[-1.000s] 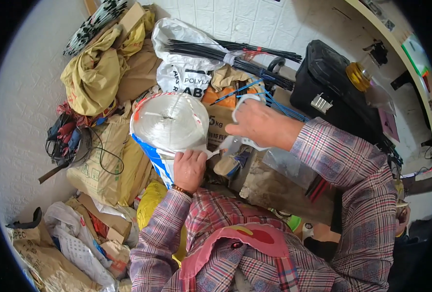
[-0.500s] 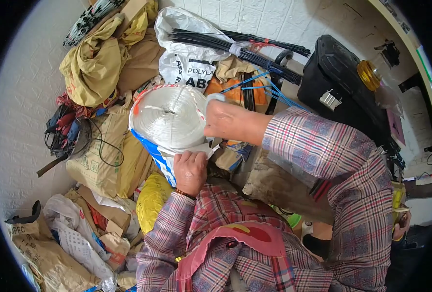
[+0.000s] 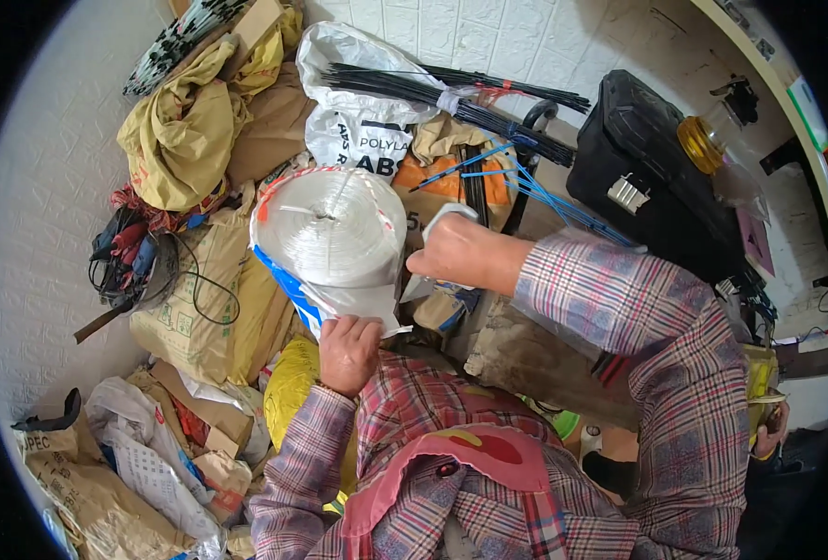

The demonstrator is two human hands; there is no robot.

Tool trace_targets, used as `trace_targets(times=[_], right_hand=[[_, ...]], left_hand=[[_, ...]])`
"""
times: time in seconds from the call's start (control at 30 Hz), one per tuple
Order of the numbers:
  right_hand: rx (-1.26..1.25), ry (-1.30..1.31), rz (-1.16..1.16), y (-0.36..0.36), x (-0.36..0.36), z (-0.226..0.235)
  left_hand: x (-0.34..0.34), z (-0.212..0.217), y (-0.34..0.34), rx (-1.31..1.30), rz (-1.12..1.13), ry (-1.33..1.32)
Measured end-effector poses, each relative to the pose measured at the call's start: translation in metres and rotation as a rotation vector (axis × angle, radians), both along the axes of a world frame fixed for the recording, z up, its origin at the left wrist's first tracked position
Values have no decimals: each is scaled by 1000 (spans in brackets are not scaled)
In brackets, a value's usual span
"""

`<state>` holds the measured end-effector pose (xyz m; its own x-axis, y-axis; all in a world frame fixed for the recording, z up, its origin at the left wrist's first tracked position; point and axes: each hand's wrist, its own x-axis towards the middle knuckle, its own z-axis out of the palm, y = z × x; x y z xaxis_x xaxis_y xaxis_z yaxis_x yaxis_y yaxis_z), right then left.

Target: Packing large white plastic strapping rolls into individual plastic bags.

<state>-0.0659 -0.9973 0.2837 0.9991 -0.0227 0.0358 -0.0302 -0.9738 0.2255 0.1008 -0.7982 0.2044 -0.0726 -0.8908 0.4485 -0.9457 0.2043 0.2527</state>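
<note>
A large roll of translucent white plastic twine [image 3: 334, 219] stands in a white and blue woven sack [image 3: 288, 280], whose rim sits low around the roll. My left hand [image 3: 348, 357] is closed on the near edge of the sack, fingers curled over the white material. To the right of the roll, my right hand [image 3: 465, 252] makes a fist around a white plastic strip [image 3: 453, 213]. Bits of the strip show above and below the fist. Whether it is still joined to the sack I cannot tell.
Behind lie a white bag [image 3: 358, 140], bundled black cable ties [image 3: 507, 126] and blue ties [image 3: 554, 201]. A black case [image 3: 652, 159] stands right. Paper sacks [image 3: 190, 299] and a yellow bag [image 3: 292, 383] crowd the left. Another person's hand [image 3: 770, 431] shows at far right.
My right hand has moved right and toward me, away from the roll, with the white strip in it. My left hand has shifted slightly left and nearer, still on the sack's edge.
</note>
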Motion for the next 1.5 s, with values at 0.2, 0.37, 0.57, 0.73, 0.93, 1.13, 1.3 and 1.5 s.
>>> trace_targets(times=[0.2,0.37,0.57,0.73,0.93,1.13,1.3,1.5], right_hand=[[169,157,-440,5,-39,57],[225,4,-412,18,-79,67],[222,-61,-623,33,-128,49],[306,-94,-1083,33,-159,39],[285,17,-1254,37,-189,11],[357,106,-1230,42,-187,25],[343,-210,-808,57,-96,42],[741,-333,-315,54,59,-3]], left_hand=[[12,18,-2,-22,2,-310],[19,21,-14,74,-43,-282],[49,35,-31,121,48,-410],[68,34,-16,32,-76,-426],[85,-18,16,-9,-66,-266],[98,-40,23,-2,-18,-266],[93,-19,12,61,-89,-273],[76,3,14,80,-157,-208]])
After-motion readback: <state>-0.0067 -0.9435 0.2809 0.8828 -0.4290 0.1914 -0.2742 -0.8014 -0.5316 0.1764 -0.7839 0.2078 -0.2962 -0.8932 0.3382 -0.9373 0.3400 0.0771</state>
